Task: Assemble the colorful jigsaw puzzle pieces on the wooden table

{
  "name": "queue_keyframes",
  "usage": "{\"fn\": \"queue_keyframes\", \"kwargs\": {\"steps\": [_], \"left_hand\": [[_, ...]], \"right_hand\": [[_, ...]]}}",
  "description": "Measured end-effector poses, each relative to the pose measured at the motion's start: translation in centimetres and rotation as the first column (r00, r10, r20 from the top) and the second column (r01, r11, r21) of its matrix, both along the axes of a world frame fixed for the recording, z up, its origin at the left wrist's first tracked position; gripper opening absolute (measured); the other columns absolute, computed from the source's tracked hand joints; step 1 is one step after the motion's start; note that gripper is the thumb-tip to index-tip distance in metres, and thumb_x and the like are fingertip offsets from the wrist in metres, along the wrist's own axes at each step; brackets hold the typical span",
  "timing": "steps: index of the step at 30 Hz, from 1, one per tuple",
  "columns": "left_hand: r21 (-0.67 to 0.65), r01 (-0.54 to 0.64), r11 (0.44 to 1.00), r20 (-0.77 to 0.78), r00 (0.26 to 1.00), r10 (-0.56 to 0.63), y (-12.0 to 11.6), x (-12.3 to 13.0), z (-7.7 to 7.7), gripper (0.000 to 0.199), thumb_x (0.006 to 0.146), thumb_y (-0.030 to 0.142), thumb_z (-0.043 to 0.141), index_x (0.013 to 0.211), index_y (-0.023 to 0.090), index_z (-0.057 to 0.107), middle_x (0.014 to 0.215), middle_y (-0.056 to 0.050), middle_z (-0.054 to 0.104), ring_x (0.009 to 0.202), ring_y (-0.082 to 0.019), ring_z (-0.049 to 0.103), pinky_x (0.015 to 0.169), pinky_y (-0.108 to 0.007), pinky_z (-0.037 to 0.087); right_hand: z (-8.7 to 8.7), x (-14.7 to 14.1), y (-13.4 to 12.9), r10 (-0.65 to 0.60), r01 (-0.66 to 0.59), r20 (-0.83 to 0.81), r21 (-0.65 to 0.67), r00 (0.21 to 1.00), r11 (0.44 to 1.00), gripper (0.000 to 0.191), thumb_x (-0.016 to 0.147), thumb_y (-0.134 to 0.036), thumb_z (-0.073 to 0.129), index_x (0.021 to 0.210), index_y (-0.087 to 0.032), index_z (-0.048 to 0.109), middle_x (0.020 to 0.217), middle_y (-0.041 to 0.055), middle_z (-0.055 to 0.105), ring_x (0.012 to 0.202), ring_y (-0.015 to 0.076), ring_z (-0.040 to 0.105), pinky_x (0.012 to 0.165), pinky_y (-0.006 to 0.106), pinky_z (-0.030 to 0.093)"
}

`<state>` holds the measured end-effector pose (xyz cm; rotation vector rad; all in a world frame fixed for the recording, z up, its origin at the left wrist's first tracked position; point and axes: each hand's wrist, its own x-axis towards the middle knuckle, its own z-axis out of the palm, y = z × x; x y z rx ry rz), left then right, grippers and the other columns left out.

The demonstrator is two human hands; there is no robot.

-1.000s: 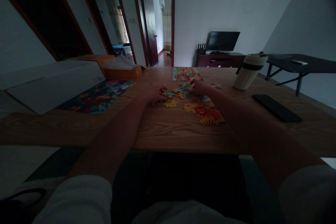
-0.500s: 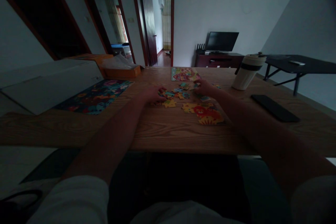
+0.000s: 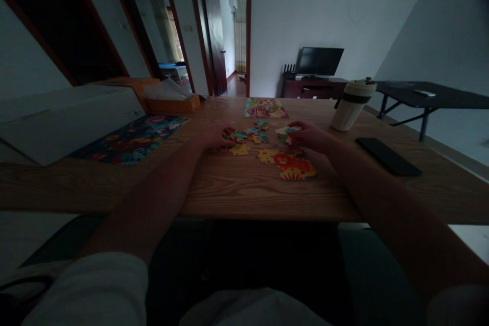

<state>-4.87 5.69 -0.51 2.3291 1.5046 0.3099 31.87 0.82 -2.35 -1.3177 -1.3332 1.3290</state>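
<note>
My right hand pinches a pale and blue-green puzzle piece, which is tilted just above the table. My left hand rests at the left side of a group of loose puzzle pieces, its fingers curved and apart at their edge. A yellow puzzle piece lies close to that hand's thumb. Nearer to me is a joined section of puzzle in yellow and red, with an animal's face on it. Behind the loose pieces lies a colourful picture sheet.
A white tumbler and a dark flat phone-like slab are on the right of the wooden table. On the left are a dark patterned sheet, a long white box and an orange box with clear plastic.
My right hand has come down toward me and now holds a puzzle piece up at a tilt. My left hand stays by the loose pieces. The view has shifted slightly.
</note>
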Motion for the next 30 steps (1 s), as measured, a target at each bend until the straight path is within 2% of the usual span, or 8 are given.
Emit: {"fn": "queue_keyframes", "kwargs": {"steps": [5,8,10,15,21,26,28,30], "left_hand": [[0.001,-0.018,1.0,-0.003,1.0,0.018,0.2,-0.3,-0.1,0.066,0.079,0.049,0.078,0.139,0.026,0.062,0.116,-0.008,0.076,0.092,-0.023,0.073,0.078,-0.031,0.057],[0.036,-0.005,0.999,-0.014,1.0,0.006,0.4,-0.4,-0.1,0.065,0.077,0.05,0.079,0.136,0.026,0.064,0.117,-0.008,0.075,0.097,-0.024,0.073,0.081,-0.031,0.057],[0.044,-0.005,0.999,-0.015,1.0,0.006,0.5,-0.5,-0.2,0.065,0.076,0.05,0.08,0.135,0.027,0.064,0.119,-0.008,0.075,0.101,-0.024,0.072,0.083,-0.03,0.056],[0.018,-0.016,1.0,0.01,1.0,0.016,0.9,-0.7,-0.6,0.066,0.077,0.052,0.078,0.137,0.028,0.062,0.12,-0.007,0.074,0.101,-0.024,0.072,0.083,-0.03,0.057],[-0.004,0.016,1.0,0.002,1.0,-0.016,1.2,-0.9,-0.7,0.067,0.078,0.053,0.077,0.138,0.027,0.061,0.122,-0.007,0.074,0.104,-0.023,0.071,0.083,-0.029,0.056],[0.023,0.029,0.999,-0.02,0.999,-0.029,1.0,-0.8,-0.4,0.064,0.078,0.051,0.076,0.136,0.026,0.062,0.127,-0.008,0.072,0.106,-0.023,0.071,0.083,-0.028,0.055],[0.025,0.019,1.0,-0.036,0.999,-0.018,0.8,-0.7,-0.3,0.064,0.079,0.052,0.075,0.136,0.026,0.062,0.126,-0.008,0.072,0.106,-0.023,0.071,0.082,-0.027,0.055],[0.011,0.022,1.0,-0.039,0.999,-0.022,0.6,-0.6,-0.1,0.065,0.08,0.052,0.074,0.138,0.025,0.061,0.124,-0.008,0.073,0.104,-0.023,0.071,0.081,-0.027,0.055]], "right_hand": [[0.4,-1.1,-0.2,-0.106,0.107,-0.026,0.02,0.994,0.994,0.032,0.086,-0.014,0.07,0.112,-0.024,0.054,0.08,0.0001,0.066,0.067,0.0138,0.067,0.065,0.025,0.059],[0.5,-1.6,-0.1,-0.165,0.168,-0.04,0.088,0.986,0.982,0.022,0.091,-0.011,0.064,0.104,-0.024,0.053,0.078,-0.0013,0.064,0.067,0.0125,0.068,0.062,0.022,0.056],[0.3,-1.6,0.1,-0.198,0.195,0.009,0.13,0.98,0.972,0.018,0.093,-0.012,0.062,0.101,-0.024,0.052,0.077,-0.0017,0.063,0.066,0.0122,0.067,0.058,0.02,0.052],[0.0,-0.7,0.3,-0.169,0.149,0.202,0.113,0.965,0.982,0.014,0.096,-0.021,0.064,0.102,-0.024,0.053,0.069,-0.0024,0.063,0.057,0.0134,0.061,0.049,0.021,0.045],[0.3,0.3,0.1,-0.158,0.138,0.224,0.102,0.962,0.985,0.013,0.094,-0.021,0.067,0.099,-0.024,0.054,0.075,0.0001,0.067,0.063,0.0135,0.063,0.054,0.022,0.048],[0.5,-0.7,-0.5,-0.069,0.045,0.23,0.107,0.971,0.993,0.016,0.088,-0.026,0.072,0.094,-0.025,0.057,0.081,0.0032,0.069,0.068,0.0155,0.064,0.056,0.025,0.051],[1.4,-1.7,-1.2,0.04,-0.068,0.265,0.095,0.963,0.993,0.016,0.085,-0.027,0.075,0.091,-0.025,0.06,0.08,0.0025,0.067,0.067,0.0147,0.062,0.055,0.024,0.05],[3.1,-2.6,-2.7,0.203,-0.233,0.304,0.066,0.931,0.97,0.015,0.082,-0.027,0.076,0.09,-0.025,0.063,0.079,0.0013,0.065,0.065,0.0137,0.06,0.053,0.023,0.049]]}}
